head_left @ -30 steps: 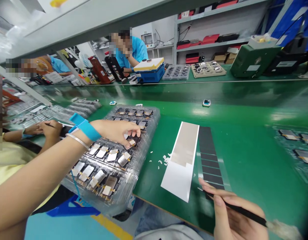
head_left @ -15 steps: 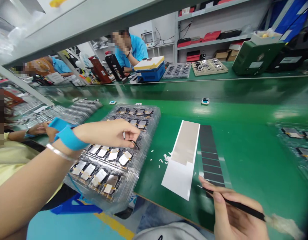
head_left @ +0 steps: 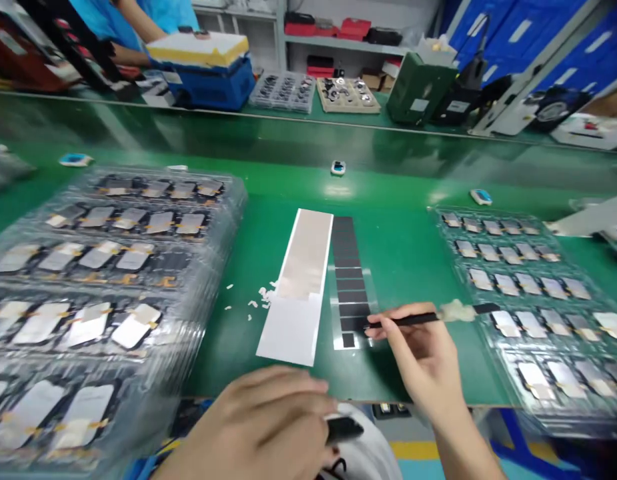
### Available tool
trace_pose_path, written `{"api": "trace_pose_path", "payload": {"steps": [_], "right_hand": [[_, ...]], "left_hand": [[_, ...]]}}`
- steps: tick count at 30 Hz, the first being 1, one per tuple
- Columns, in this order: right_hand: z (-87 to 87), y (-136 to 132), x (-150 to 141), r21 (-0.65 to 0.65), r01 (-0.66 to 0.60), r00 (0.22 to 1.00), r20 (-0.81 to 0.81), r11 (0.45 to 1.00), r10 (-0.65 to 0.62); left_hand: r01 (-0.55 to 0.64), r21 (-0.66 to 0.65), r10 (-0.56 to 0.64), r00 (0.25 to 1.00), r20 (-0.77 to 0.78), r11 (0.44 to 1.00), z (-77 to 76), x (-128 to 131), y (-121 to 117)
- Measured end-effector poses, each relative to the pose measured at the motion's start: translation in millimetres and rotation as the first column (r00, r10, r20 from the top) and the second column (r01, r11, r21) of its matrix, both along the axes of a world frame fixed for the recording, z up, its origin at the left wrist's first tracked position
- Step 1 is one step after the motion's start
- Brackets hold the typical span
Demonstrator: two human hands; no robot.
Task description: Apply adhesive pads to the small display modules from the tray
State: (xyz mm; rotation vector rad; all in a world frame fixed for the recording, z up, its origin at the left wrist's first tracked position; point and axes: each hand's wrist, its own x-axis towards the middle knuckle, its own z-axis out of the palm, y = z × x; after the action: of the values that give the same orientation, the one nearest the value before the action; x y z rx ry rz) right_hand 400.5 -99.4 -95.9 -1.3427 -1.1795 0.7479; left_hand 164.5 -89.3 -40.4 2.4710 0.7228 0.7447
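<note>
In the head view my left hand point(head_left: 261, 423), blurred by motion, is closed on a small flat black display module point(head_left: 344, 429) near the bench's front edge. My right hand point(head_left: 421, 347) grips black tweezers point(head_left: 413, 320) wrapped in pale material towards the rear. Their tip is at the lower right of a clear strip carrying black rectangular stickers point(head_left: 351, 283). Left of that strip lies a white and beige backing sheet point(head_left: 301, 280), with small white scraps point(head_left: 263, 293) beside it. A clear tray point(head_left: 193, 313) of silver-backed display modules stands on the left.
Another clear tray point(head_left: 498, 313) with similar modules lies on the right. Small white-framed parts point(head_left: 338, 168) sit towards the back of the green bench point(head_left: 403, 233). Behind, a raised ledge bears a blue box point(head_left: 213, 83), a green case point(head_left: 421, 87) and parts trays. A person in blue sits beyond.
My left hand has left the left tray with the display module and come to the front middle. The view has swung right. My right hand still holds the tweezers, now close to the sticker strip.
</note>
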Motion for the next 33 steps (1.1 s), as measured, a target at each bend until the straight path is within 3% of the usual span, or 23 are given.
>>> {"api": "trace_pose_path", "payload": {"steps": [5,9,18,33], "right_hand": [[-10.6,-5,0,-0.059,-0.096,0.995,-0.007,0.994,0.096],[-16.7,-5,-1,-0.074,-0.09,0.996,-0.028,0.993,0.088],[-11.7,-8,0,-0.094,-0.088,0.996,-0.002,0.992,0.088],[-4.7,-4,-3,-0.145,-0.047,0.998,-0.048,0.988,0.04]], "left_hand": [[0.069,-0.07,-0.066,0.997,0.05,0.995,-36.2,31,21],[0.134,-0.095,-0.131,0.991,0.038,0.986,-49.2,40,29],[0.134,-0.197,-0.129,0.991,0.041,0.971,-48.0,39,29],[0.13,-0.228,-0.123,0.991,0.045,0.965,-44.5,39,30]]}}
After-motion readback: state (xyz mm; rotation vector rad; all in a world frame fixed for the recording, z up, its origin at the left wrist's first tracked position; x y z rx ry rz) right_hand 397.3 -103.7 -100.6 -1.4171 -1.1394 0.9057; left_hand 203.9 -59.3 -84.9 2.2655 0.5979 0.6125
